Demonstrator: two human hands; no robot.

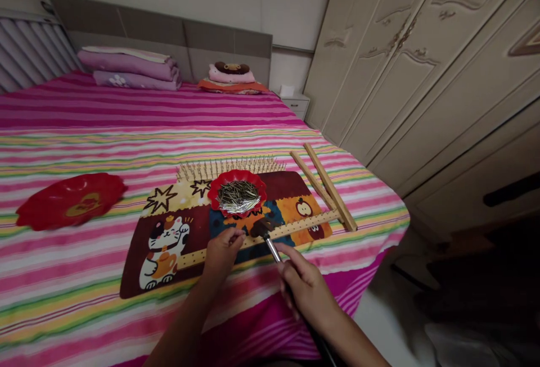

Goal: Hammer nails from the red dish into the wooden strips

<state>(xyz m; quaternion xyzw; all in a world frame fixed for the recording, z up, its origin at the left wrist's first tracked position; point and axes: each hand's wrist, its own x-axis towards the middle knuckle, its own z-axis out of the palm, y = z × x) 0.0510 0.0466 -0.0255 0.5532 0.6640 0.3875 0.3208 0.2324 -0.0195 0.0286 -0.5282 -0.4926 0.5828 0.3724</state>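
Observation:
My right hand (306, 285) is wrapped round the handle of a hammer (272, 248), whose dark head is over a pale wooden strip (301, 225) dotted with small holes. Just left of the hammer head, my left hand (223, 252) pinches its fingertips together at the strip; whatever is between them is too small to make out. The strip lies across a patterned mat (139, 266) with a cartoon cat. Beyond my hands, a red scalloped bowl (214, 198) is full of loose metal nails (238, 195).
Behind the bowl lies a wooden strip (185, 173) bristling with upright nails. Two bare wooden bars (327, 181) rest at the right, near the bed's edge. A red tray (70, 201) is at the left on the striped bedspread (63, 282). Folded bedding (130, 69) sits by the headboard.

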